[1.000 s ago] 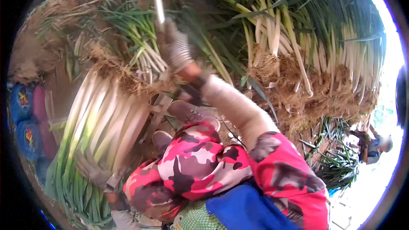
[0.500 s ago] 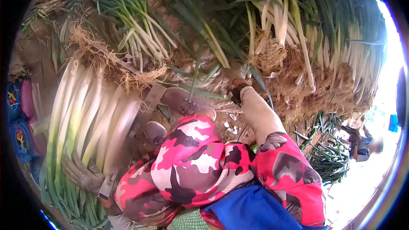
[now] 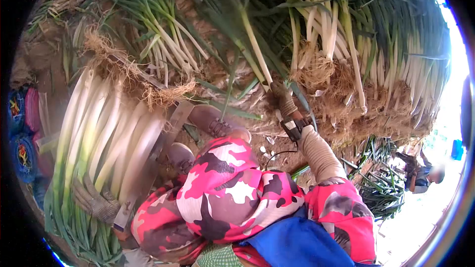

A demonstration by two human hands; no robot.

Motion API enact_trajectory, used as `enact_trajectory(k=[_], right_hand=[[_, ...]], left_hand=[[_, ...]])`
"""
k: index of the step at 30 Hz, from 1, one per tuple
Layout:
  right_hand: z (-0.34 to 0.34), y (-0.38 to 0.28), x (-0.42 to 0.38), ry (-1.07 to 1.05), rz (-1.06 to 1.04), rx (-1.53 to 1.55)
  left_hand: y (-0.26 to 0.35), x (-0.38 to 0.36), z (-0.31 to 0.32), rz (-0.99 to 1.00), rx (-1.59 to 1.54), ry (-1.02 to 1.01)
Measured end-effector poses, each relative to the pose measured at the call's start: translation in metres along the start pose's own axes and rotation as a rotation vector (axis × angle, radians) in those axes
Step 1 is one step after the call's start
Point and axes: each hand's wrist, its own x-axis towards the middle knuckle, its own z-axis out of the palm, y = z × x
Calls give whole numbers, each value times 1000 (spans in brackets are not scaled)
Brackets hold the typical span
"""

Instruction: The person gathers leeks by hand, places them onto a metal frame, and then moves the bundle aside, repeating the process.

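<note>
Brown soil (image 3: 264, 160) scattered with pale scraps forms a narrow patch of free ground between the person's camouflage-patterned knee (image 3: 215, 168) and the right sleeve (image 3: 320, 155). Beyond it, a broad heap of leeks (image 3: 378, 64) fills the upper right, its roots turned toward the person and closing off that side. Two shoes (image 3: 215, 121) bound the patch on the left, next to a flat metal bar (image 3: 177, 118). At the far left edge, blue packages (image 3: 22, 158) stand near a laid-out row of leeks (image 3: 101, 133), leaving little room there. Farther off at right, another person (image 3: 423, 173) is small and unclear.

Low in front of the heap, the gloved right hand (image 3: 283, 100) is closed around the white lower end of a single leek (image 3: 255, 44); the stalk slants up and away from the fist, leaves outward, and a short pale tip shows below the hand. A black device (image 3: 295, 128) sits at that wrist.

On the other side, the gloved left hand (image 3: 99, 202) lies with fingers extended across the row, where white shafts turn green; roots point away from it. Beside its wrist stands a metal plate (image 3: 123, 215).
</note>
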Motion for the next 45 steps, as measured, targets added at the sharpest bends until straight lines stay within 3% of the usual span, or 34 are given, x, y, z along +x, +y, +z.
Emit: enact_trajectory(k=[2,4,10,16,19,22,23,26,30,32,34,36,40,44,45], right_hand=[[1,-14,-22,48,147,257],[-44,63,-11,-102,19,16],[13,-41,-48,-156,231,470],[48,-90,-31,-439,279,793],[59,-105,-30,-336,187,581],[28,-23,-2,-115,264,-100],[21,-15,0,-18,437,-216],[12,0,-7,279,127,-1055],[6,19,11,33,329,-1010],[6,44,25,177,331,-1083],[7,46,32,120,327,-1185],[12,17,27,-41,370,-1066],[32,-15,11,-93,156,-633],[38,-168,-36,-196,269,68],[26,-197,-43,-184,173,121]], left_hand=[[1,2,0,-4,6,-22],[-2,0,5,-2,8,-11],[2,4,-3,15,10,-14],[3,3,-4,-24,46,-55],[3,4,-7,-15,17,-46],[3,4,-8,-11,5,-77],[3,4,-8,-15,6,-78],[6,5,-8,-20,11,-67],[5,5,-11,-12,8,-73],[2,10,-9,48,-15,-31],[4,9,-7,36,-4,19],[1,5,-3,38,22,0],[-1,0,3,27,39,7],[-3,0,6,31,32,61],[-3,-2,7,31,36,70]])
